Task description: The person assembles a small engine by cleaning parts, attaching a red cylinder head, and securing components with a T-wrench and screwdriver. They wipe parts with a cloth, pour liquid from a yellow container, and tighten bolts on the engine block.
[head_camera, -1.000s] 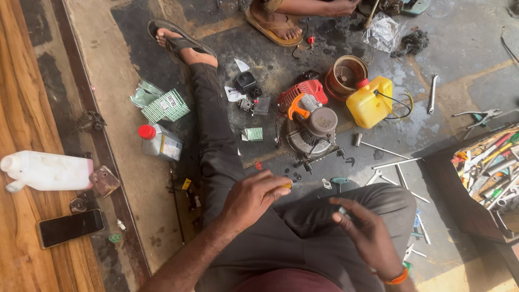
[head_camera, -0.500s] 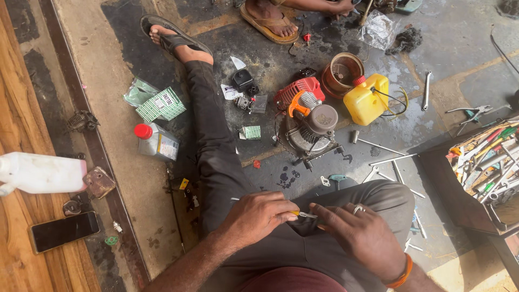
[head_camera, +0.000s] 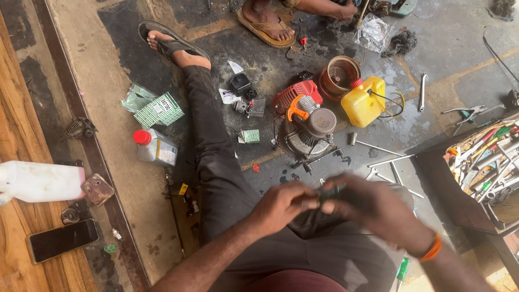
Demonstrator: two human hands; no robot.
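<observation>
My left hand (head_camera: pixel 284 204) and my right hand (head_camera: pixel 373 208) meet above my lap, fingertips together on a small dark part (head_camera: pixel 324 196) that motion blur hides. An orange band sits on my right wrist. My left leg stretches out across the oily floor, its foot in a sandal (head_camera: pixel 170 40). Just beyond my hands stands a small engine (head_camera: pixel 311 130) with a grey round top and an orange lever. A red engine cover (head_camera: pixel 294 94) lies behind it.
A yellow fuel tank (head_camera: pixel 363 101), a rusty round tin (head_camera: pixel 339 75), a grey oil bottle with a red cap (head_camera: pixel 155 147), green-and-white boxes (head_camera: pixel 159 110), loose wrenches (head_camera: pixel 386 162). A tool tray (head_camera: pixel 484 157) stands right. A white jug (head_camera: pixel 38 183) and a phone (head_camera: pixel 62 240) lie left. Another person's sandalled foot (head_camera: pixel 267 24) is at top.
My hands have come together and risen slightly above my lap, now blurred with motion. The view has shifted a little.
</observation>
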